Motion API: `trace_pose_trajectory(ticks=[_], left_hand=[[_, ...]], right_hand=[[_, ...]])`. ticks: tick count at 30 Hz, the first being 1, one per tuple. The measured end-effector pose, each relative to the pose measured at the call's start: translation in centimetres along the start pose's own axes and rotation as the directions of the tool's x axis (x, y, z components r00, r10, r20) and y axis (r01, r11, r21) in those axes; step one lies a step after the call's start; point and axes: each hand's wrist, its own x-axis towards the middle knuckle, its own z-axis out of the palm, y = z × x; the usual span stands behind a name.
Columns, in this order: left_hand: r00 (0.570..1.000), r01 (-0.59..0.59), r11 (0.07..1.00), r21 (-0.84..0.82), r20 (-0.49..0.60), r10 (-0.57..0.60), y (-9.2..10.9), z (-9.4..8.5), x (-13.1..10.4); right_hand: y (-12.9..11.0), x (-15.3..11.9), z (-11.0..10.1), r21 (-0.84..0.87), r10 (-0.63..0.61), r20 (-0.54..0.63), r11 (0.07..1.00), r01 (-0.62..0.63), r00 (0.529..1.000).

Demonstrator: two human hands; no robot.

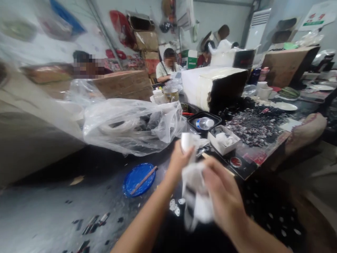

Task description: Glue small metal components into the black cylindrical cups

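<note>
My left hand (179, 156) is closed around a small white cylinder (186, 141), which points upward over the work table. Nearer to me, my right hand (219, 189) is closed on a crumpled white cloth or tissue (202, 207); motion blur hides its exact kind. The two hands are close together but apart. To their left lies a blue round lid (129, 182) smeared with something whitish, with a thin wooden stick (144, 180) across it. Several small white pieces (174, 206) rest on the dark tabletop below my hands.
A large clear plastic bag (131, 123) bulges behind the lid. Beyond my hands stand a white box of crumpled tissue (223, 140) and a black tray (195, 121) with a plastic bottle (204, 123). Small dark pieces (252, 123) are heaped at right. Several people sit behind cardboard boxes (126, 84).
</note>
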Motion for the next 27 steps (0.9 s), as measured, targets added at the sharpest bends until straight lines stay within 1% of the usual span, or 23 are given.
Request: trace_pose_trajectory(ticks=[2,4,5,7,9,11,14,17,19,20,22,24,26,27], left_hand=[[0.995,-0.095,0.984,0.149,-0.025,0.1,0.1,-1.5,1.9],[0.989,-0.141,0.952,0.271,-0.01,0.15,-0.3,-2.3,3.4],[0.987,-0.152,0.935,0.321,-0.006,0.163,-0.8,-2.4,4.1],[0.984,-0.152,0.904,0.399,-0.022,0.175,-2.0,-2.2,5.1],[0.982,-0.13,0.882,0.452,-0.067,0.179,-3.3,-1.8,5.9],[0.978,-0.104,0.87,0.483,-0.109,0.177,-4.2,-1.6,6.5],[0.975,-0.106,0.869,0.483,-0.122,0.187,-4.5,-1.8,6.8],[0.967,-0.178,0.884,0.432,-0.09,0.239,-3.7,-2.1,6.0],[0.959,-0.24,0.902,0.359,-0.055,0.277,-2.7,-1.6,4.5],[0.957,-0.265,0.914,0.308,-0.034,0.289,-2.1,-1.0,3.5],[0.959,-0.282,0.942,0.182,0.015,0.284,-0.8,0.4,1.0],[0.966,-0.252,0.966,0.059,0.071,0.247,0.4,1.9,-2.0],[0.966,-0.229,0.971,-0.063,0.105,0.235,1.1,2.7,-5.2],[0.965,-0.23,0.966,-0.115,0.104,0.242,1.2,2.7,-6.7]], right_hand=[[2.3,3.6,-1.2,-0.194,0.019,-0.054,0.98,-0.029,0.998],[5.0,7.7,-2.3,-0.38,0.019,-0.097,0.923,-0.054,0.995],[6.3,9.5,-2.6,-0.471,0.026,-0.086,0.88,-0.064,0.996],[8.8,12.3,-2.8,-0.621,0.064,0.002,0.782,-0.049,0.998],[10.7,13.6,-2.4,-0.726,0.109,0.086,0.688,-0.012,0.99],[12.1,13.9,-1.8,-0.791,0.143,0.146,0.611,0.029,0.979],[13.2,13.9,-1.6,-0.831,0.139,0.183,0.551,0.078,0.973],[12.7,13.9,-1.9,-0.819,0.065,0.178,0.563,0.111,0.982],[11.4,13.4,-1.9,-0.788,0.002,0.169,0.601,0.133,0.986],[10.5,12.7,-1.8,-0.765,-0.027,0.167,0.627,0.147,0.986],[8.5,10.7,-1.0,-0.705,-0.079,0.163,0.688,0.172,0.984],[6.4,8.1,0.3,-0.639,-0.122,0.149,0.745,0.189,0.981],[4.7,5.7,1.8,-0.597,-0.136,0.101,0.784,0.169,0.986],[4.1,4.7,2.4,-0.586,-0.126,0.056,0.799,0.135,0.99]])
